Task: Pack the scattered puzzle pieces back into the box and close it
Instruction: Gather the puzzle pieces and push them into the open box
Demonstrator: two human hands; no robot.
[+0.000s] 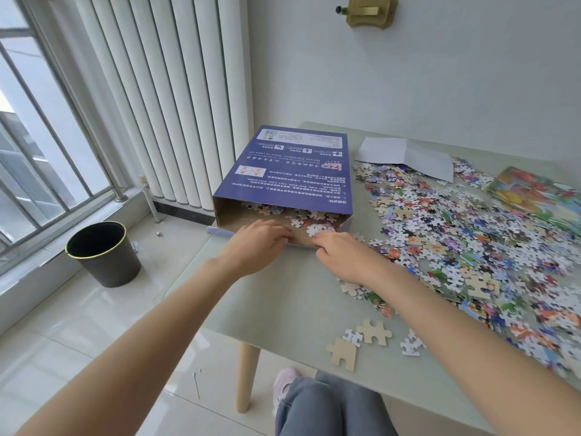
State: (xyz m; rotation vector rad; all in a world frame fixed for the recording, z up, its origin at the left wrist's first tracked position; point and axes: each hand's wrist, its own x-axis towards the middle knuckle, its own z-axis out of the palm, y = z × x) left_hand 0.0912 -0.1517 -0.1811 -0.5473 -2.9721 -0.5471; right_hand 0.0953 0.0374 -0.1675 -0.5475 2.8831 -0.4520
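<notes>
A purple puzzle box (289,171) lies flat on the table's left part, its near end open, with several pieces inside the mouth. My left hand (261,243) rests palm down on the box's open bottom flap. My right hand (339,253) sits just right of it at the mouth, fingers bunched on a small clump of puzzle pieces (316,229). A large spread of loose puzzle pieces (456,234) covers the table to the right. A few loose pieces (374,336) lie near the front edge.
The pale green table (292,303) ends just left of the box. A white folded sheet (405,155) and a colourful picture sheet (534,193) lie at the back right. A black bin (103,253) stands on the floor at left, by a radiator (163,99).
</notes>
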